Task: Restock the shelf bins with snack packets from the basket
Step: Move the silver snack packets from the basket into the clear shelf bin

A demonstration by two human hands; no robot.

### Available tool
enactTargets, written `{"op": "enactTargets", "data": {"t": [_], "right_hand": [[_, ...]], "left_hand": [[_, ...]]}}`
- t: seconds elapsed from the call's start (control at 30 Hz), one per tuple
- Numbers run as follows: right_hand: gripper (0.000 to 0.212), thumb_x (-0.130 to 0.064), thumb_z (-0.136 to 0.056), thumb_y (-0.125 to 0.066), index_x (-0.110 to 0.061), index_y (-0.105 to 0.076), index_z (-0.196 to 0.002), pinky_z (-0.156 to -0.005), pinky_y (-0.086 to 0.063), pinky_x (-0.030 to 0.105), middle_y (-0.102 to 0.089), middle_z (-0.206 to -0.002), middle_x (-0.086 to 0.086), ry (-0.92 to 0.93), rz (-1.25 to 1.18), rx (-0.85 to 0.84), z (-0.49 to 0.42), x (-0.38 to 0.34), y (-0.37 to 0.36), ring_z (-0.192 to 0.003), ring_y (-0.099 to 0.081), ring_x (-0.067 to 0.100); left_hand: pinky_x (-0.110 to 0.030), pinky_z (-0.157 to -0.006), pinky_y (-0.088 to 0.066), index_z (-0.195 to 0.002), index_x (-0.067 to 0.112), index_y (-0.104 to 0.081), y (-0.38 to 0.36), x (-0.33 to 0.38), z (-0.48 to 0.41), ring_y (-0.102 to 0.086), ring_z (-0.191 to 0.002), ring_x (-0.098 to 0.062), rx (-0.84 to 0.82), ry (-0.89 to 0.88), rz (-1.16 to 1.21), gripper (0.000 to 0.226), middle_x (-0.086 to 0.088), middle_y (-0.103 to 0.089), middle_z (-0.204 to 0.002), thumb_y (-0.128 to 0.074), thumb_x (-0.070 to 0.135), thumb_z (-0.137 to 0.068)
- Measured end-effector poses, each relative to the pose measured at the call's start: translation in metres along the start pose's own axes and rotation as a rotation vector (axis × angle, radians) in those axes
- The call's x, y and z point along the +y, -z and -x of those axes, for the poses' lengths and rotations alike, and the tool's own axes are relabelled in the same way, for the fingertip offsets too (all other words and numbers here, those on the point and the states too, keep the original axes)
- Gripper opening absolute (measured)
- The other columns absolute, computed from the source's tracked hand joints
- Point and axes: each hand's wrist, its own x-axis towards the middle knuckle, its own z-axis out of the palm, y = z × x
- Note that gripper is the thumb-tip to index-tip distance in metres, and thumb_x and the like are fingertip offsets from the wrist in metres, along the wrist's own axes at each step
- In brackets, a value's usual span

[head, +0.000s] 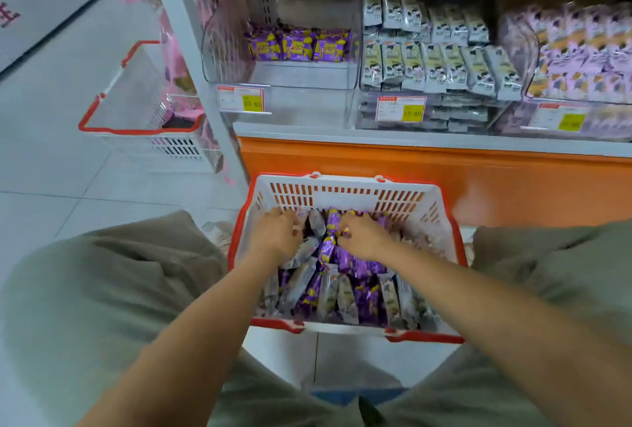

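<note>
Both palms face down in the basket (342, 192): right hand (362, 235) pinches a purple packet (329, 221), left hand's (277, 231) grip unclear.

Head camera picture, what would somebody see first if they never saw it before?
The white plastic basket with a red rim, low in the middle, packed with shiny purple and grey snack packets, with the left hand and right hand dug into them. Above, the clear plastic shelf bin on the left looks nearly empty, holding one row of purple packets at its back.

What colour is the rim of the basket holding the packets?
Red rim, white basket; head view.
</note>
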Motion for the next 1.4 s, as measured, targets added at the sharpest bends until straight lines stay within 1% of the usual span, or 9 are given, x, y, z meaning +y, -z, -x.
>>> {"op": "enactTargets", "data": {"t": [0.13, 0.27, 0.4, 0.5, 0.63, 1.0, 1.13, 1.23, 1.4], "right_hand": [[0.053, -0.034, -0.097, -0.055, 0.001, -0.041, -0.134, -0.059, -0.041, 0.034, -0.058, -0.109, 0.015, -0.17, 0.077, -0.208, -0.012, 0.009, -0.052, -0.083, -0.057, 0.026], [0.061, -0.039, -0.089, -0.06, -0.001, -0.045, -0.135, -0.073, -0.049, 0.03, -0.06, -0.116, 0.016, -0.273, -0.005, -0.23, -0.022, 0.023, -0.096, -0.102, -0.061, 0.031], [0.068, -0.033, -0.09, -0.062, 0.0, -0.031, -0.141, -0.07, -0.044, 0.032, -0.059, -0.114, 0.017, -0.33, -0.044, -0.189, -0.022, 0.029, -0.106, -0.102, -0.059, 0.033], [0.025, -0.031, -0.093, -0.057, -0.008, -0.055, -0.099, -0.058, -0.035, 0.03, -0.05, -0.081, 0.009, -0.309, -0.064, -0.202, -0.019, 0.035, -0.101, -0.081, -0.053, 0.029], [0.035, -0.032, -0.09, -0.058, -0.014, -0.045, -0.064, -0.047, -0.026, 0.03, -0.042, -0.063, 0.005, -0.29, -0.133, -0.214, -0.015, 0.044, -0.098, -0.061, -0.041, 0.021], [0.025, -0.024, -0.089, -0.063, -0.013, -0.045, -0.076, -0.051, -0.03, 0.025, -0.037, -0.063, 0.001, -0.204, -0.515, -0.185, -0.006, 0.05, -0.073, -0.052, -0.036, 0.011], [0.018, -0.023, -0.094, -0.058, -0.015, -0.045, -0.104, -0.069, -0.038, 0.03, -0.044, -0.09, 0.0, -0.116, -0.567, -0.057, -0.003, 0.047, -0.052, -0.077, -0.046, 0.015], [0.045, -0.021, -0.094, -0.062, -0.014, -0.045, -0.135, -0.084, -0.045, 0.03, -0.047, -0.102, -0.003, -0.023, -0.605, 0.073, 0.002, 0.044, -0.039, -0.094, -0.053, 0.018], [0.046, -0.019, -0.093, -0.064, -0.018, -0.05, -0.137, -0.094, -0.048, 0.037, -0.052, -0.12, 0.012, 0.065, -0.664, 0.186, 0.014, 0.038, -0.026, -0.105, -0.054, 0.024]], "left_hand": [[-0.034, -0.081, -0.045, -0.115, 0.009, -0.06, -0.032, -0.013, 0.005, -0.057, -0.107, -0.034, -0.115, 0.04, -0.022, 0.03, -0.016, -0.056, -0.126, -0.049, 0.027, -0.094], [-0.032, -0.068, -0.043, -0.079, 0.012, -0.061, -0.053, -0.005, 0.001, -0.06, -0.086, -0.031, -0.217, 0.027, 0.021, 0.022, -0.013, -0.066, -0.09, -0.051, 0.026, -0.093], [-0.028, -0.049, -0.03, -0.056, 0.013, -0.045, -0.073, 0.008, -0.004, -0.047, -0.057, -0.023, -0.456, 0.05, 0.103, 0.038, -0.004, -0.044, -0.056, -0.056, 0.023, -0.091], [-0.027, -0.05, -0.031, -0.062, 0.012, -0.05, -0.088, 0.015, -0.007, -0.046, -0.061, -0.022, -0.515, 0.057, 0.085, 0.029, -0.004, -0.045, -0.061, -0.058, 0.021, -0.088], [-0.028, -0.047, -0.028, -0.054, 0.014, -0.04, -0.098, 0.02, -0.011, -0.037, -0.051, -0.014, -0.519, 0.12, 0.191, 0.042, -0.003, -0.039, -0.055, -0.06, 0.023, -0.09], [-0.026, -0.05, -0.026, -0.052, 0.016, -0.035, -0.086, 0.028, -0.015, -0.03, -0.045, -0.015, -0.476, 0.227, 0.576, 0.048, 0.0, -0.032, -0.049, -0.068, 0.023, -0.087], [-0.026, -0.048, -0.05, -0.075, 0.005, -0.052, -0.069, 0.032, -0.017, -0.057, -0.049, -0.017, -0.408, 0.425, 0.959, 0.024, -0.01, -0.057, -0.064, -0.064, 0.016, -0.092], [-0.033, -0.06, -0.06, -0.095, -0.001, -0.059, -0.056, 0.038, -0.017, -0.067, -0.067, -0.026, -0.393, 0.487, 1.126, 0.021, -0.019, -0.066, -0.085, -0.064, 0.019, -0.092], [-0.031, -0.062, -0.06, -0.102, 0.004, -0.062, -0.039, 0.049, -0.012, -0.07, -0.063, -0.018, -0.381, 0.473, 1.313, 0.018, -0.01, -0.07, -0.08, -0.061, 0.02, -0.095]]}}
